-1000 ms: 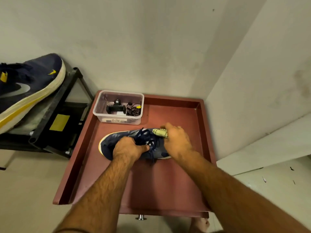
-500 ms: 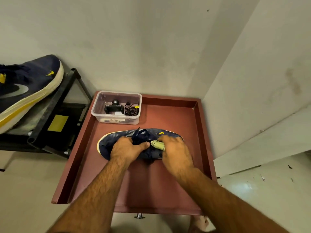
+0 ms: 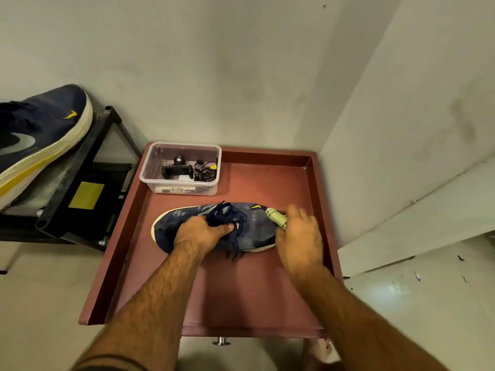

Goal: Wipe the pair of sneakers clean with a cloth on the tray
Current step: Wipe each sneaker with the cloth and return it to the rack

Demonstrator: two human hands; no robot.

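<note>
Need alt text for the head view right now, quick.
On a red tray, the left hand grips a navy sneaker at its laces while the right hand rubs a pale cloth near its end. A second sneaker rests on a rack at left.

On the tray (image 3: 267,290) lies 1 sneaker (image 3: 254,228); the box (image 3: 182,170) behind it, the rack (image 3: 88,194) left of the tray.

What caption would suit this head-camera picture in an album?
Left hand steadies a navy sneaker on a red tray while the right hand wipes it with a cloth.
</note>
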